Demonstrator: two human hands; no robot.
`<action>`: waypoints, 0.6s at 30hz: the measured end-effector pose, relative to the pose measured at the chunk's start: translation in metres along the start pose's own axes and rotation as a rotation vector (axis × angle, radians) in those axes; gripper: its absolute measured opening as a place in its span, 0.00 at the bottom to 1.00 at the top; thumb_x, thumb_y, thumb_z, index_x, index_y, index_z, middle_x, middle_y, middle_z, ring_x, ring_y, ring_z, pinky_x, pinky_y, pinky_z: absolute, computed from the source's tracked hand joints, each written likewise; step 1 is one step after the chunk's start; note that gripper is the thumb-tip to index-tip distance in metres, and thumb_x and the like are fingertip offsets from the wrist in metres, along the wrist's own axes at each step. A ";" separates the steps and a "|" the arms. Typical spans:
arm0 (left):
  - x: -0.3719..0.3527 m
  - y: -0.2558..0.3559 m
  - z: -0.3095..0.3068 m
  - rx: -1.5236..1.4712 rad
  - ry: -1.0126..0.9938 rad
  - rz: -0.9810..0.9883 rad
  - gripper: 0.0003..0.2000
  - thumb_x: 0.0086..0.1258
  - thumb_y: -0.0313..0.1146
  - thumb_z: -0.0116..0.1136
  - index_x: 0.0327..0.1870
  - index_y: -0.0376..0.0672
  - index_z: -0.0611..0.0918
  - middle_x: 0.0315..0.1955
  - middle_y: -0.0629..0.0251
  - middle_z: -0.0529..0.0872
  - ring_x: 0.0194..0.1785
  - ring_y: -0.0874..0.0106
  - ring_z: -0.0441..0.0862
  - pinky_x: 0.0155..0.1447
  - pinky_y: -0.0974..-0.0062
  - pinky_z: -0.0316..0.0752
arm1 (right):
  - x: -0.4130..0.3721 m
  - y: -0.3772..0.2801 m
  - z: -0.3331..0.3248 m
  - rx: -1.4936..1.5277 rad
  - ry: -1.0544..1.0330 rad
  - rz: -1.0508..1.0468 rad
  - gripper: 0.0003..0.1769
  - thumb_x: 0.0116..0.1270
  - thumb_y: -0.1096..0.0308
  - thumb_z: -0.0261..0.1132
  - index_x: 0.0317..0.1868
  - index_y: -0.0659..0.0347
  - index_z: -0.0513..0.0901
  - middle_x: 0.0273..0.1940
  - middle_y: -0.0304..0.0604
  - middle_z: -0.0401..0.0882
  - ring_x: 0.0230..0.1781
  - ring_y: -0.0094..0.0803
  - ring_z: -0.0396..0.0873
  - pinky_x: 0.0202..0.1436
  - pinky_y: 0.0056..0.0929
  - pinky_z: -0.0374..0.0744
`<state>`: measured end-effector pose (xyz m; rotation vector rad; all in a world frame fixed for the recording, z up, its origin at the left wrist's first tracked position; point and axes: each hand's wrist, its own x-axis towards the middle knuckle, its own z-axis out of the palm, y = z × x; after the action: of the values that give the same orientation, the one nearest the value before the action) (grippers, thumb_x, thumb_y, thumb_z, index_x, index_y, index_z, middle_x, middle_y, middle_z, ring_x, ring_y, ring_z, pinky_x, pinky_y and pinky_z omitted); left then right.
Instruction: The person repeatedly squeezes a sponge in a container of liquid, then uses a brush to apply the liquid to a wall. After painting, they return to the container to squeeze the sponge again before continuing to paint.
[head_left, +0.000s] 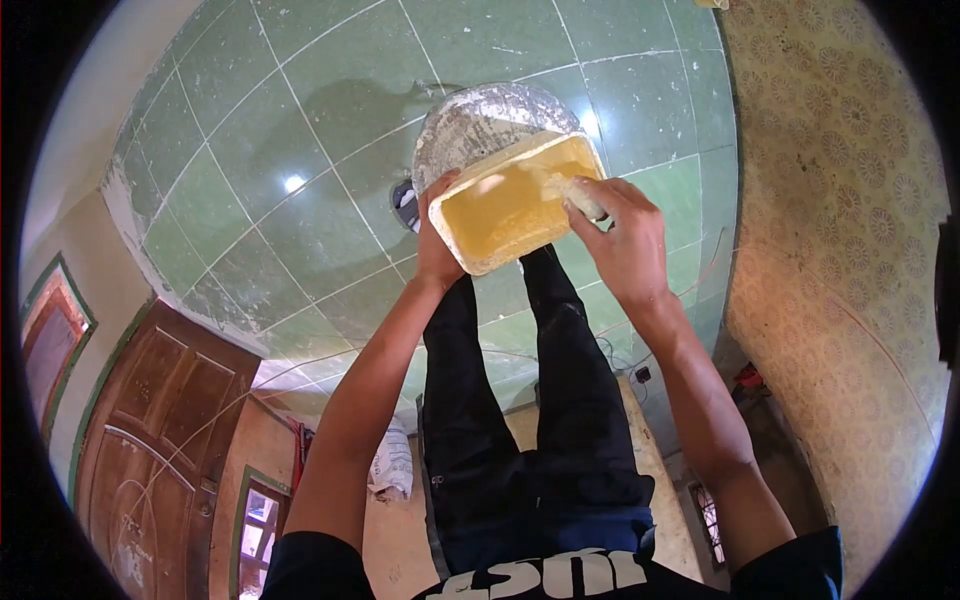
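A rectangular tub [482, 268] with a whitish, smeared rim holds yellow liquid [500, 215] and tilts in front of my legs. My left hand [437, 245] grips its left end, fingers partly hidden behind the wall. At the tub's right end my right hand [628, 228] is closed on a pale, wet sponge [587, 203], thumb and fingers pinching it over the rim. The sponge's far end overlaps the yellow liquid in this view. Behind the tub lies a round, grey-white, paint-stained surface [480, 115].
Green floor tiles [350, 110] with white spots spread around me. A patterned yellow wall [840, 200] rises at the right. A dark shoe [405, 205] shows left of the tub. A thin cable [300, 362], a white sack [392, 460] and a brown wooden door [160, 440] are lower left.
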<state>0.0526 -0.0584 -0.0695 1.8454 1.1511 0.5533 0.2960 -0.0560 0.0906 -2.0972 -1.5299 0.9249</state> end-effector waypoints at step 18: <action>-0.002 -0.001 0.003 -0.126 0.065 -0.070 0.33 0.67 0.50 0.74 0.72 0.49 0.80 0.71 0.57 0.77 0.78 0.53 0.67 0.82 0.54 0.60 | 0.003 -0.010 -0.007 -0.013 0.107 -0.041 0.17 0.65 0.75 0.75 0.55 0.64 0.91 0.47 0.51 0.89 0.45 0.47 0.87 0.52 0.41 0.85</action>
<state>0.0536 -0.0609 -0.0717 1.6841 1.1922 0.6353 0.2948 -0.0492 0.1012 -2.0812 -1.5221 0.7771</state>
